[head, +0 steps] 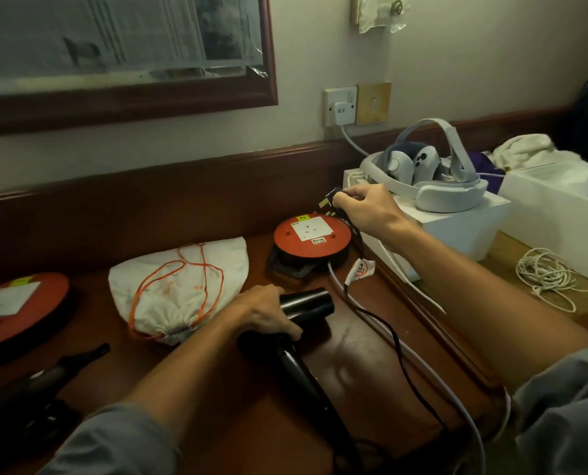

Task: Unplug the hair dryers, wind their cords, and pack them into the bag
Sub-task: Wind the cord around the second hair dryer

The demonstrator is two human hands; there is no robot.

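My left hand (268, 311) is down on the hair dryer (299, 334), fingers curled over the body right where barrel meets handle, pinning it to the wooden desk (354, 354). The handle runs back toward me, down and to the right; the barrel pokes away, up and to the right, nozzle open toward the reel. So the long line of it runs roughly front to back, and I've got it clamped at the bend.

Now the cord (393, 332): it loops off to the right of the dryer across the desk, slack, then climbs past a white tag (360, 270) up to my right hand (361, 204). That hand is raised, fingertips pinching the black plug (330, 197), prongs pointing left. The plug hangs clear above the orange extension reel (311, 238), whose white socket shows nothing in it, so I judge this one unplugged.

What winding turns on: the free end is far and to the right, the dryer near and to the left, slack between. I reckon the right hand brings the cord in toward the handle while the left keeps the dryer steady.

The white drawstring bag (183, 286) lies beyond and left of my left hand, neck facing me, well apart from the plug. Nearer, at far left, there's a second dark dryer (63, 368), untouched.
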